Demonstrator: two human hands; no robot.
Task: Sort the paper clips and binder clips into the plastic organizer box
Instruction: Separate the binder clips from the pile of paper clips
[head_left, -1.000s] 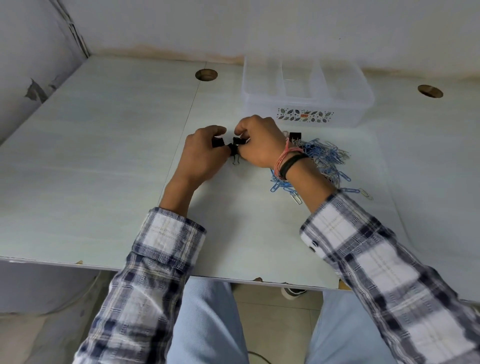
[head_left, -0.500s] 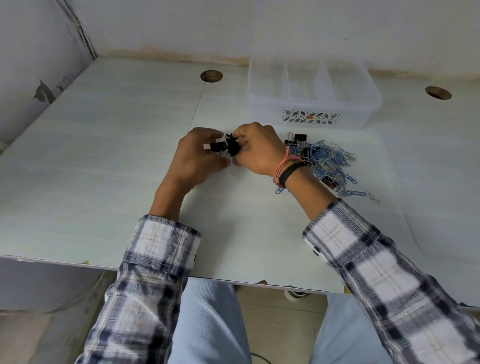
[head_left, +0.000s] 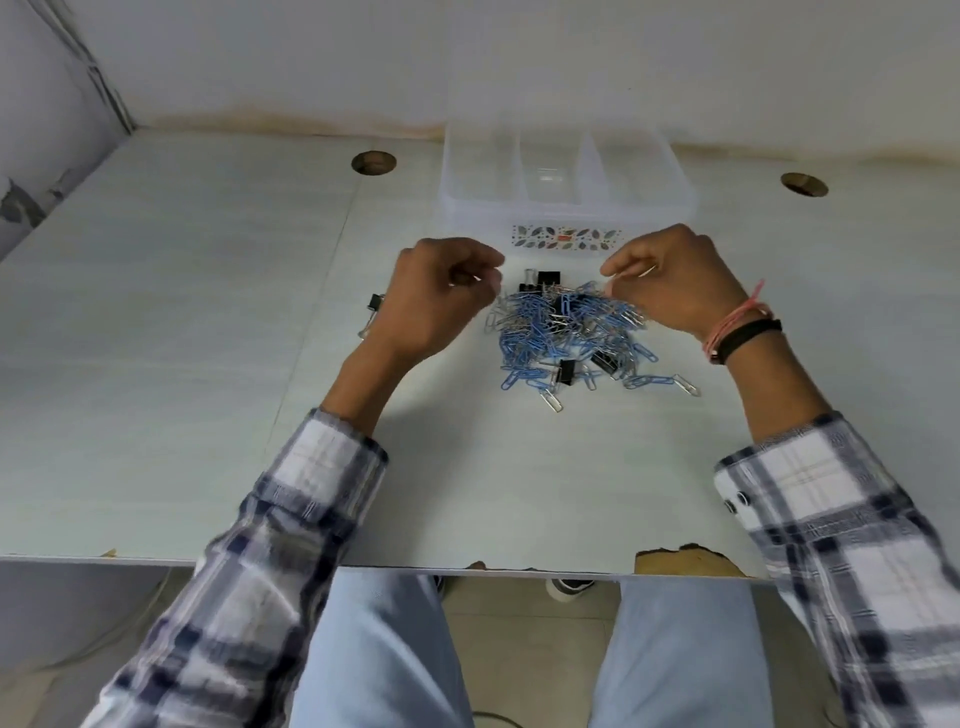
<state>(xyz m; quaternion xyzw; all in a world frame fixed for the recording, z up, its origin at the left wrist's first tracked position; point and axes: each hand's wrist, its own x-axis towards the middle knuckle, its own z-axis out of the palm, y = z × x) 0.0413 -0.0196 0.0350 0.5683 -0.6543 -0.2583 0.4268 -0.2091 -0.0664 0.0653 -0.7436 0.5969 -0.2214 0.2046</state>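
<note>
1. Blue wire paper clips (head_left: 558, 332), with a few silver ones, lie in a tangled heap on the pale table (head_left: 208, 312), between the hands and just in front of the organizer box (head_left: 566, 182).
2. Black binder clips (head_left: 565, 372) are mixed into the heap; one separate binder clip (head_left: 373, 306) lies just left of the left wrist.
3. The box is translucent plastic with upright dividers; its compartments appear empty.
4. Left hand (head_left: 441, 296): fingers curled, tips pressed together at the heap's edge; what they pinch cannot be told.
5. Right hand (head_left: 670, 280): thumb and forefinger pinching a thin silver wire, apparently a paper clip, above the heap.
6. Judgement: picking is under way and sorting has barely started. The next move calls for freeing single clips from the tangle and carrying them forward to a compartment.
</note>
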